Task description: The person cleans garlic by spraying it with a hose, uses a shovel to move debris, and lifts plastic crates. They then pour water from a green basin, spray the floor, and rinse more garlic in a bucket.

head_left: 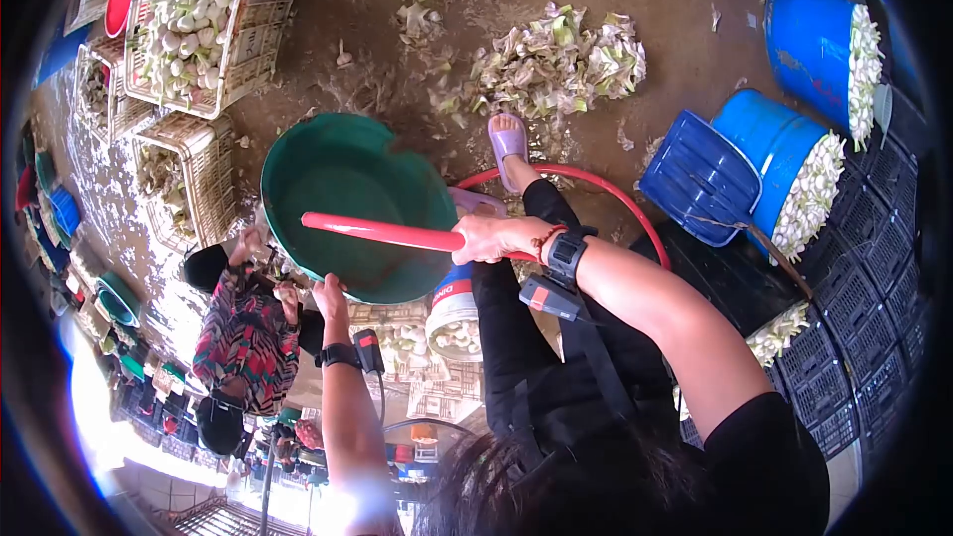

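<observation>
A large green basin (pixel 347 179) with a chipped rim is tilted in front of me. My left hand (pixel 331 290) is closed on its lower rim. My right hand (pixel 483 238) is wrapped round a red hose (pixel 387 232), whose open end lies over the basin. The hose curves back behind my right hand and round past my foot. No water is visible at the hose end. Just below the basin's right side stands a white bucket (pixel 455 323) holding pale bulbs.
White crates of bulbs (pixel 241 40) stand at the upper left. A peelings heap (pixel 566 62) lies on the wet floor. Blue barrels (pixel 809 50), a blue scoop (pixel 701 177) and black crates (pixel 844 313) are at the right. Another person (pixel 248 347) works at the lower left.
</observation>
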### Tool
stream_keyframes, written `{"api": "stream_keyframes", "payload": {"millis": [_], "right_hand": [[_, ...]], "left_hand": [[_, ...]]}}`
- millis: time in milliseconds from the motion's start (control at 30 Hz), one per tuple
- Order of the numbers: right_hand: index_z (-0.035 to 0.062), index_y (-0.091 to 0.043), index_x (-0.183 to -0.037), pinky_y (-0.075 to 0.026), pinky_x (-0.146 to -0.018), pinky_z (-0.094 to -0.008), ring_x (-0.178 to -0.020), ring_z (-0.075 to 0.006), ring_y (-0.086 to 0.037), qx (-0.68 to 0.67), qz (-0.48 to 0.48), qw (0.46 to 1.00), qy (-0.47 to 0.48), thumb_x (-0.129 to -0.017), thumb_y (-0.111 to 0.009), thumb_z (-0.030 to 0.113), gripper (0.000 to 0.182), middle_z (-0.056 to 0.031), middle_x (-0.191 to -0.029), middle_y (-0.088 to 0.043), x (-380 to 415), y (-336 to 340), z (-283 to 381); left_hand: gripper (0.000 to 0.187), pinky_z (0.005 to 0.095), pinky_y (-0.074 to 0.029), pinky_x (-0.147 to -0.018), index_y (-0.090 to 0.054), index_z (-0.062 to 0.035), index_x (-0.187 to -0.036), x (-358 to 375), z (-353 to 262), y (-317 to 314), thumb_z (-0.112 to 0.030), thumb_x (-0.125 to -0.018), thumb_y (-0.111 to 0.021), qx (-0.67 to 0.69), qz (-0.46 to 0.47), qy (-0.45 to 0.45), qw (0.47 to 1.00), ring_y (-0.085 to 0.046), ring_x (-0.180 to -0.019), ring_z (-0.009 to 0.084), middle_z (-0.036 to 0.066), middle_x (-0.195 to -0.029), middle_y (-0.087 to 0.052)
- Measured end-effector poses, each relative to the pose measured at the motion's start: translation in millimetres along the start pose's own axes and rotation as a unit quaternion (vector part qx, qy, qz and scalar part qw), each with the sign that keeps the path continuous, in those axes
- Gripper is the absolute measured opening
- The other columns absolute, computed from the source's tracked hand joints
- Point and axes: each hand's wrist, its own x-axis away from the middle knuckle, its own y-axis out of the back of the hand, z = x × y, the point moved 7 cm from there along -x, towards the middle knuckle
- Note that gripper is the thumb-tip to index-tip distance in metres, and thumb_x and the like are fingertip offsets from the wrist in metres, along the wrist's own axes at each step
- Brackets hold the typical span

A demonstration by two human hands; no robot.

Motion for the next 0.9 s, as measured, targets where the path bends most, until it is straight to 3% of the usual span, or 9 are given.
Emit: {"api": "stream_keyframes", "payload": {"millis": [133, 400, 500, 567, 700, 900], "right_hand": [[0.0039, -0.053, -0.068, -0.031, -0.036, -0.0280, -0.036, -0.0115, -0.040, -0.019, -0.009, 1.000, 0.012, -0.069, -0.060, 0.019, 0.017, 0.0008, -0.046, -0.043, 13, 7, 8], [0.0037, -0.053, -0.068, -0.032, -0.037, -0.0300, -0.038, -0.0129, -0.041, 0.023, -0.036, 0.999, 0.012, -0.070, -0.059, 0.021, 0.019, -0.0001, -0.047, -0.043, 20, 14, 18], [0.0023, -0.054, -0.068, -0.036, -0.039, -0.0319, -0.040, -0.0158, -0.046, 0.061, -0.067, 0.996, 0.007, -0.071, -0.058, 0.026, 0.024, -0.0032, -0.049, -0.048, 19, 19, 13], [0.0000, -0.055, -0.065, -0.042, -0.044, -0.0337, -0.043, -0.0194, -0.053, 0.155, -0.162, 0.974, 0.036, -0.072, -0.056, 0.031, 0.032, -0.0074, -0.051, -0.053, 14, 32, 12], [-0.0017, -0.055, -0.059, -0.044, -0.047, -0.0353, -0.045, -0.0229, -0.056, 0.143, -0.210, 0.965, -0.061, -0.073, -0.054, 0.033, 0.037, -0.0108, -0.048, -0.053, 12, 50, -8], [-0.0029, -0.057, -0.065, -0.045, -0.048, -0.0350, -0.048, -0.0231, -0.058, 0.102, -0.275, 0.955, -0.052, -0.072, -0.055, 0.032, 0.036, -0.0113, -0.053, -0.056, 21, 71, -30]], "left_hand": [[0.029, 0.0325, -0.038, -0.049, -0.053, 0.0059, -0.058, 4, -4, 4, -0.020, -0.069, -0.044, -0.065, -0.003, -0.021, 0.998, -0.049, -0.048, 0.0204, 0.011, -0.051, -0.052], [0.031, 0.0324, -0.041, -0.051, -0.053, 0.0059, -0.061, 4, -7, -9, -0.023, -0.070, -0.046, -0.068, 0.016, -0.002, 0.998, -0.053, -0.050, 0.0216, 0.011, -0.053, -0.054], [0.032, 0.0322, -0.042, -0.054, -0.054, 0.0044, -0.061, 15, -25, -16, -0.026, -0.070, -0.047, -0.132, 0.016, -0.007, 0.991, -0.055, -0.054, 0.0225, 0.012, -0.054, -0.055], [0.034, 0.0330, -0.044, -0.058, -0.055, 0.0053, -0.063, 18, -33, -22, -0.027, -0.069, -0.047, -0.165, 0.019, -0.012, 0.986, -0.057, -0.057, 0.0245, 0.013, -0.056, -0.056], [0.038, 0.0355, -0.045, -0.061, -0.056, 0.0084, -0.067, 27, -61, -34, -0.028, -0.068, -0.047, -0.227, 0.039, -0.041, 0.972, -0.060, -0.061, 0.0281, 0.016, -0.058, -0.058], [0.037, 0.0386, -0.045, -0.062, -0.056, 0.0081, -0.067, 25, -63, -46, -0.027, -0.068, -0.047, -0.243, 0.029, -0.050, 0.968, -0.060, -0.060, 0.0307, 0.017, -0.058, -0.058]]}}
